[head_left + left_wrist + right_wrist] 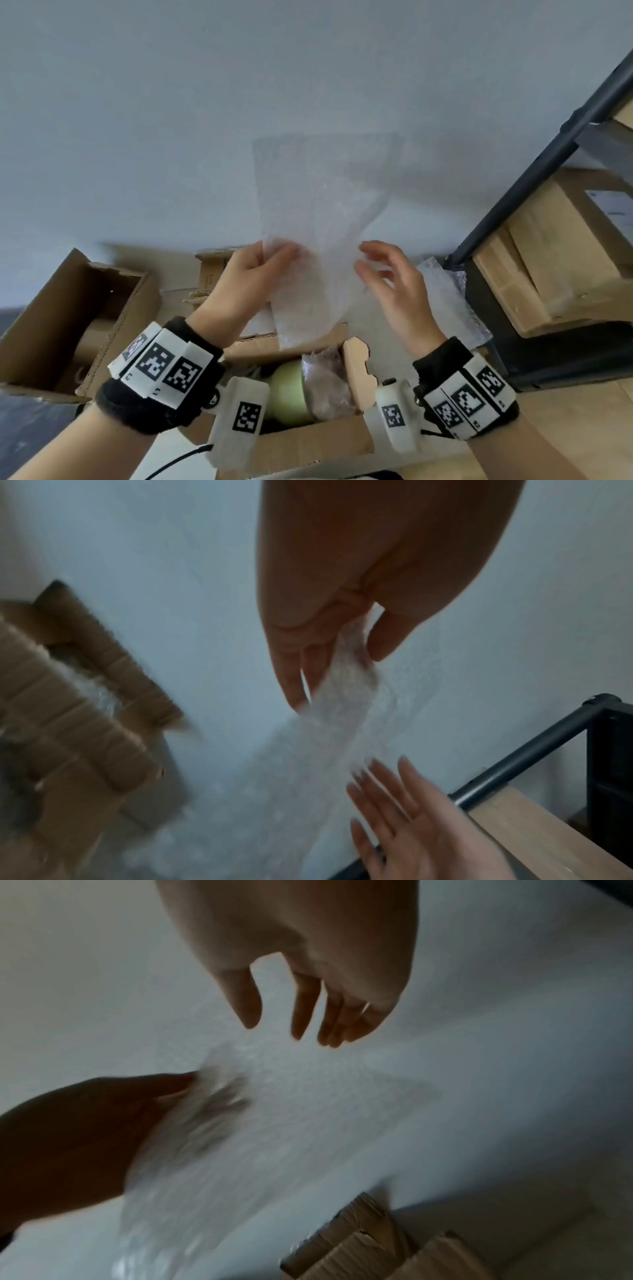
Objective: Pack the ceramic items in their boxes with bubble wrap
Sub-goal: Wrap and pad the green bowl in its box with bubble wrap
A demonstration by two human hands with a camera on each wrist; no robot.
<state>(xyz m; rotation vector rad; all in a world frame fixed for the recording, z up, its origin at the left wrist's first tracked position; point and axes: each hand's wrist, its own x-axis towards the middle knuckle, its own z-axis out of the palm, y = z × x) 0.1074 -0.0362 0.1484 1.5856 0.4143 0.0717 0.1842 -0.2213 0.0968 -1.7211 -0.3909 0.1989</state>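
Note:
A clear sheet of bubble wrap (322, 219) stands upright in the air in front of the pale wall. My left hand (255, 274) pinches its lower left edge between thumb and fingers; the pinch shows in the left wrist view (342, 653). My right hand (387, 274) hovers just right of the sheet with fingers spread and relaxed, holding nothing (301, 1010). Below both hands an open cardboard box (308, 442) holds a pale green ceramic item (287, 390) lying beside crumpled bubble wrap (329, 377).
A larger open cardboard box (68, 318) stands at the left. More bubble wrap (448, 301) lies at the right, against a dark metal shelf frame (534, 171) stacked with cardboard boxes (561, 253). Flat cardboard pieces (212, 270) lie behind my left hand.

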